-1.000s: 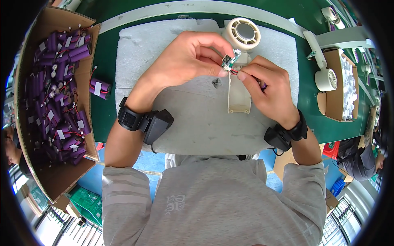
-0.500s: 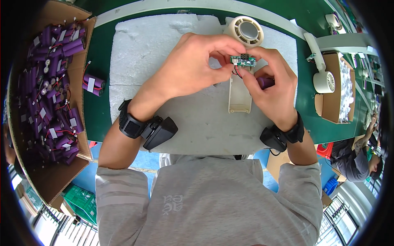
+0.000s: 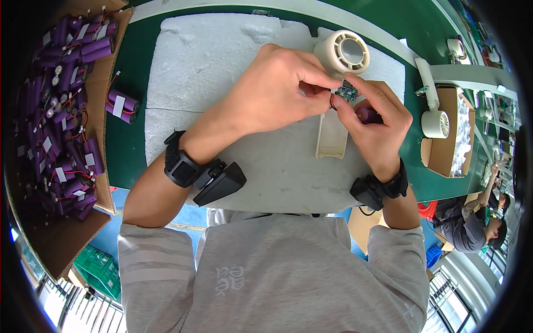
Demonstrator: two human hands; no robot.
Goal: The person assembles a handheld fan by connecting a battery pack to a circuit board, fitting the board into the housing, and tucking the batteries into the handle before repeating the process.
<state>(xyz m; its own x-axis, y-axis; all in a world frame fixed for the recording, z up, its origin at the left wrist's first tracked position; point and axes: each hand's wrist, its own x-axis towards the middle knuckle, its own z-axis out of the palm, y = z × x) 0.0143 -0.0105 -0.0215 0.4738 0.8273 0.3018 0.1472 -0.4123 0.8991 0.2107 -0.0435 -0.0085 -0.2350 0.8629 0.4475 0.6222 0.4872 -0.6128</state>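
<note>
Holding the little green board (image 3: pixel 348 91) tight in the fingertips of my left hand (image 3: pixel 280 89) and right hand (image 3: pixel 373 125), above the cream fan shell (image 3: pixel 332 133) on the white foam mat (image 3: pixel 222 66); I think it's not fitted in yet, and a purple battery (image 3: pixel 368 115) sits in my right palm

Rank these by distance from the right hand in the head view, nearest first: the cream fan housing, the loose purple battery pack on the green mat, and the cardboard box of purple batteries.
From the right hand:
1. Cream fan housing, just above the hand on the foam sheet.
2. Loose purple battery pack, across the foam sheet on its left side, on the green mat.
3. Cardboard box of purple batteries, farthest, at the left edge.
</note>
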